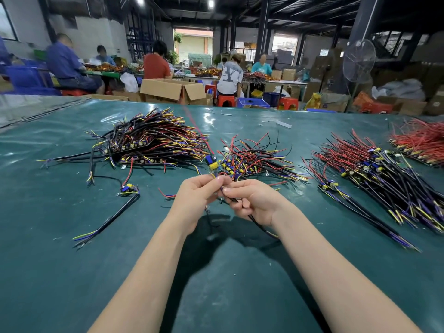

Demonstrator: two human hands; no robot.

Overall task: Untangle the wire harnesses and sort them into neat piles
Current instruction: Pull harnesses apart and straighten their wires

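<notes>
hands meet over the middle of the green table (216,284), close together, both gripping one wire harness (212,164). the left hand (195,197) pinches it near its small board with blue and yellow parts, which sticks up just past the fingertips. the right hand (254,200) has its fingers curled round the harness's black cable. the cable runs out under the palm toward the wrist and ends in yellow and blue tips.

beyond the left hand and off to its left lies a big tangled heap (153,140) of black, red, yellow and blue wires. just past the right hand's knuckles sits a smaller pile (252,157), its red wires curling upward. well to the right of the right hand, a long pile (374,174) lies with its black cables roughly lined up. further right still, at the edge of view, is a red pile (420,140). to the left of the left hand, one loose harness (129,188) lies alone on the table, its black cable stretched toward the near left.
</notes>
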